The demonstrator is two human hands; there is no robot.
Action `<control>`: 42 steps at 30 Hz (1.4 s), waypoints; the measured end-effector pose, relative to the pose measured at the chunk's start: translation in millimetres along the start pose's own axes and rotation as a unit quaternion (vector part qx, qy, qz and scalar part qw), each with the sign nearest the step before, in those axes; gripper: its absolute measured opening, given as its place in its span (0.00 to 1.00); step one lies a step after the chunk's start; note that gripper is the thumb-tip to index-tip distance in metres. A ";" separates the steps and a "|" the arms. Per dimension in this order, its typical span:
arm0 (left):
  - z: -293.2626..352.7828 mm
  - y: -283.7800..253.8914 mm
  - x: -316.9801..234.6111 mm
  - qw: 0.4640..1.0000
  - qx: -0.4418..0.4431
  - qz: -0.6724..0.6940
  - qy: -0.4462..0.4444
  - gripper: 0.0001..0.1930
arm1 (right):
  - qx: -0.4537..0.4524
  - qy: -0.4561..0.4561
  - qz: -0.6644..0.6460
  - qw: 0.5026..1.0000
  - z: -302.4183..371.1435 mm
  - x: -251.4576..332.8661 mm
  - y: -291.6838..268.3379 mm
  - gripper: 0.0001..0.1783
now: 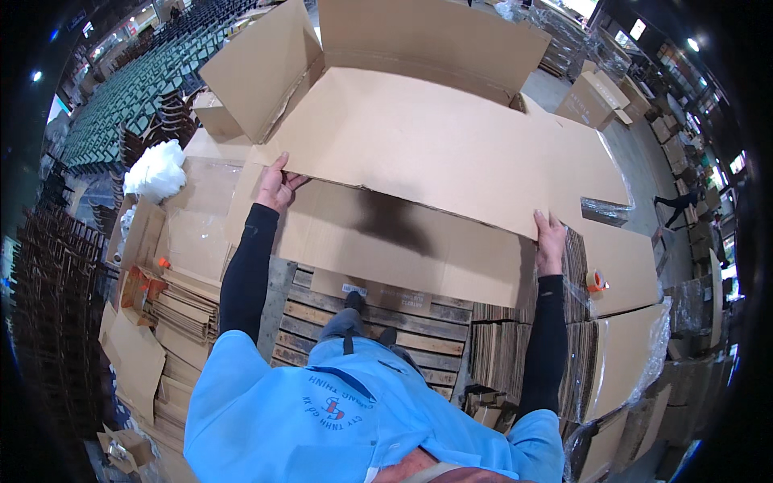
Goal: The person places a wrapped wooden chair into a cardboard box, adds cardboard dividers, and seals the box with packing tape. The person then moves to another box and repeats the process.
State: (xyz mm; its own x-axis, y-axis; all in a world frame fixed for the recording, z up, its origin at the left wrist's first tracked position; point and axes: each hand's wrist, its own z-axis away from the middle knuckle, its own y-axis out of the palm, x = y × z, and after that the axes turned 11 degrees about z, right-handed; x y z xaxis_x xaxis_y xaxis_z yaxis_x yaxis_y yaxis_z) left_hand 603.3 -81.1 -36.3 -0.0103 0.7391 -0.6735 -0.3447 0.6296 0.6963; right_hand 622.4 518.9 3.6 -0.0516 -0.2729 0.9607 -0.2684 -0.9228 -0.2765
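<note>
In the head view, both arms reach forward and apart in dark sleeves (pixel 250 266) from a light blue shirt (pixel 266 410), with a hand at either end of the near edge of a broad cardboard sheet (pixel 435 145). The left hand (pixel 276 189) takes the sheet's near left part, its thumb raised along the edge and its other fingers curling under; they are clamped on the board. The right hand (pixel 550 244) sits at the sheet's near right part, wrist straight in line with the forearm, its fingers closed on the edge.

The sheet lies in front of the person's chest, its near edge lifted above a lower cardboard panel (pixel 322 233) that carries a dark shadow. Beyond the sheet stand an upright panel (pixel 435 36) and, at its far left, a slanted flap (pixel 262 72). Below the sheet, toward the person, are a slatted wooden pallet (pixel 443 346) and a dark shoe (pixel 354 300).

Right of the sheet, an orange tape roll (pixel 596 280) rests on stacked cardboard (pixel 624 258); farther off is a carton (pixel 588 101). Left of it sits a white bundle (pixel 157 171), with rows of green chairs (pixel 121 121) beyond and dark chair frames (pixel 60 322) nearer.
</note>
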 end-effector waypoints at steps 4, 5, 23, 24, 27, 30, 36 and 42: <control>-43.1 0.3 3.3 1.000 -0.002 0.005 -0.024 0.17 | 0.012 0.041 0.027 0.999 -44.8 -17.8 20.8 0.22; -52.0 -0.8 -2.5 0.999 -0.002 0.017 -0.037 0.16 | 0.013 0.051 0.020 0.998 -51.8 -10.9 29.3 0.22; -67.4 24.4 -57.8 0.695 -0.083 -0.701 0.135 0.36 | 0.084 0.064 0.304 0.947 -126.4 -25.6 36.0 0.25; -75.5 25.9 -58.7 0.558 -0.073 -0.807 0.179 0.34 | 0.086 0.054 0.354 0.930 -131.4 -35.2 35.5 0.26; -88.4 29.9 -61.3 0.497 -0.035 -0.859 0.116 0.30 | 0.074 -0.016 0.491 0.868 -121.9 -41.5 46.7 0.27; -100.8 14.7 -52.7 0.503 0.017 -0.855 0.126 0.29 | 0.083 -0.002 0.557 0.826 -119.6 -39.0 51.5 0.26; -108.7 5.2 -49.1 0.652 0.043 -0.744 0.138 0.26 | 0.072 0.136 0.194 0.969 -112.3 -12.9 40.3 0.26; -33.9 22.5 -80.0 0.832 -0.022 -0.468 0.298 0.27 | 0.070 -0.363 0.441 0.818 -26.4 26.4 -57.4 0.36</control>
State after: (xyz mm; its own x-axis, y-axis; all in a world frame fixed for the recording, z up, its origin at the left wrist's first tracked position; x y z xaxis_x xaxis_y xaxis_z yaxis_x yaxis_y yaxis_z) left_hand 564.5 -134.1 24.8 -0.1767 -0.3269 -0.9284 -0.4978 0.8434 -0.2022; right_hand 611.0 571.9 45.5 0.4325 -0.8922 0.1304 -0.3205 -0.2873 -0.9026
